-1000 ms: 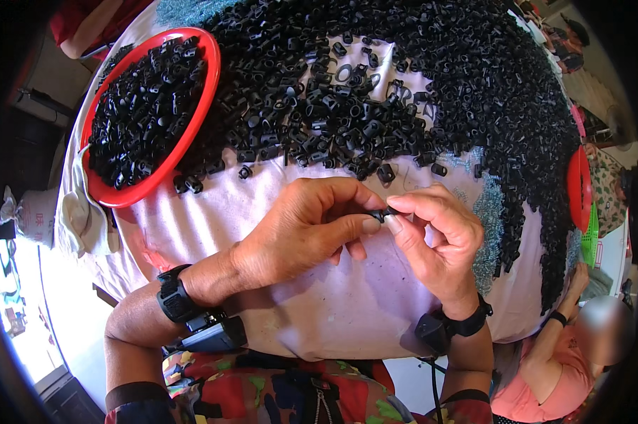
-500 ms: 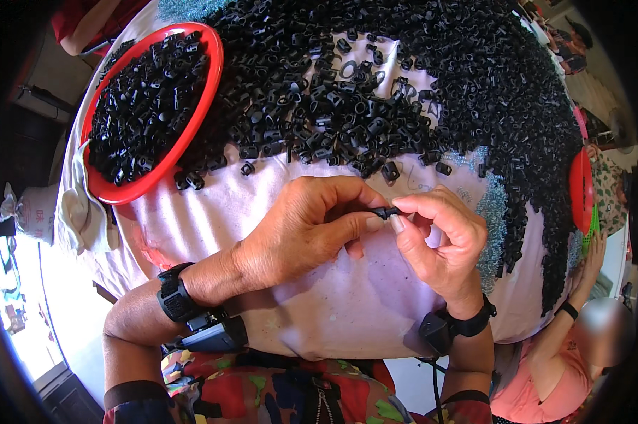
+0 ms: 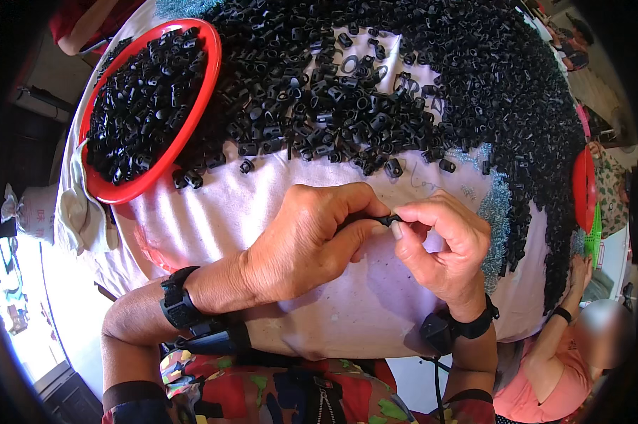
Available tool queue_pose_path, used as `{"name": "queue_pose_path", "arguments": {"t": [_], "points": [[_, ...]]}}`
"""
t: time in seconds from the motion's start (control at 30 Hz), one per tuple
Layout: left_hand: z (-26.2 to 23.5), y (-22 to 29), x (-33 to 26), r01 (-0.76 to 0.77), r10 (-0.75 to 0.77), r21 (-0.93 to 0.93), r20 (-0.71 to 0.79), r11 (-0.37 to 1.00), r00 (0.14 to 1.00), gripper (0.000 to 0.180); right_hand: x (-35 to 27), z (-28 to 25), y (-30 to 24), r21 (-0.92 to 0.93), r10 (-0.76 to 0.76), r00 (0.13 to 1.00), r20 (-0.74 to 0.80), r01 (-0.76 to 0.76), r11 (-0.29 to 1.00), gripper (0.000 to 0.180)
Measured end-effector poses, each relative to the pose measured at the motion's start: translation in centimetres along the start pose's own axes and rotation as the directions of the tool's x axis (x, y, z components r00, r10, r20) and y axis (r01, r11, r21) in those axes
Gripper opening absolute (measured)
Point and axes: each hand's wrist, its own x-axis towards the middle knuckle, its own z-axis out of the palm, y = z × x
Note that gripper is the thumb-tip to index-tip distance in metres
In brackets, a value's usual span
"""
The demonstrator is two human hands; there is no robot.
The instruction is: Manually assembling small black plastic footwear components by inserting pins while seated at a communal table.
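Both hands meet over the pale pink cloth-covered table (image 3: 248, 212): the left hand (image 3: 301, 244) and the right hand (image 3: 442, 247) each pinch one end of a small black plastic clip piece (image 3: 384, 220) between thumb and fingertips, just at 6 o'clock from the big heap of loose black plastic parts (image 3: 404, 92). With so little of the piece showing, a sideways twist could likely flick it out of the pinch into that heap, lost among lookalikes. A sweeping left elbow might also nudge the round red plastic tray of black parts (image 3: 146, 106) at 10 o'clock, near the table edge.

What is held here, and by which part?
Both hands, left and right, pinch one small black part by its ends, between thumbs and fingertips.
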Motion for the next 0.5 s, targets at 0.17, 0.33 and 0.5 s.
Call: {"name": "queue_pose_path", "arguments": {"t": [0.17,0.33,0.5], "points": [[0.14,-0.06,-0.16,-0.177,0.186,0.165,-0.037,0.970,0.982,0.014,0.18,-0.02,-0.05,-0.010,-0.004,1.000,0.027,0.004,1.000,0.014],[0.18,-0.20,0.01,-0.089,0.092,0.072,-0.037,0.993,0.995,0.016,0.19,-0.04,0.06,-0.028,-0.029,0.999,0.036,0.030,0.999,0.015],[-0.33,-0.02,0.59,0.108,-0.100,-0.132,0.065,0.985,0.993,0.019,0.15,-0.03,0.43,0.075,0.031,1.000,-0.002,-0.031,0.997,0.015]]}}
